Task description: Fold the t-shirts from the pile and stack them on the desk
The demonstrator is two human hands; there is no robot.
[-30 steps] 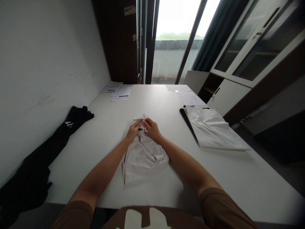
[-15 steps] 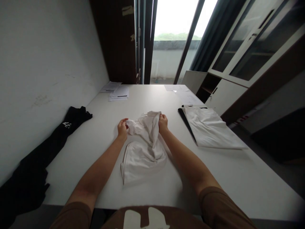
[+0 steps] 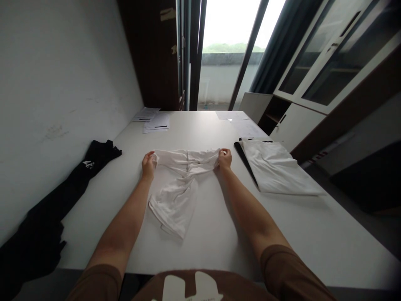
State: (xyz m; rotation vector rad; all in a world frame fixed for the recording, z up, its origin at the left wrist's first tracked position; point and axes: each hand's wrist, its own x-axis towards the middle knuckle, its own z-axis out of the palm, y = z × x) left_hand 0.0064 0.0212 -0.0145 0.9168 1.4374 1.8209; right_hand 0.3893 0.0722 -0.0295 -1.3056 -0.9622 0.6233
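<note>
A white garment (image 3: 175,200), perhaps a T-shirt, is stretched sideways between my two hands over the white table (image 3: 213,246). My left hand (image 3: 148,165) is closed on its upper left end. At the upper right end, my right hand (image 3: 224,159) grips the cloth with the fingers closed. Folds gather in the middle of the fabric, and its lower part trails toward me on the tabletop, slanting to the left. The exact kind of garment cannot be made out from its bunched shape.
Folded white cloth (image 3: 278,171) lies on black fabric at the right. Black clothing (image 3: 75,179) with a white print runs along the left wall. Papers (image 3: 156,122) rest at the far left, more sheets (image 3: 246,126) at the far right. A white cabinet (image 3: 297,125) stands beyond the right edge.
My hands have moved apart, the left one leftward and the right one slightly rightward. The bunched white garment is now pulled wide between them, and its lower part has shifted left.
</note>
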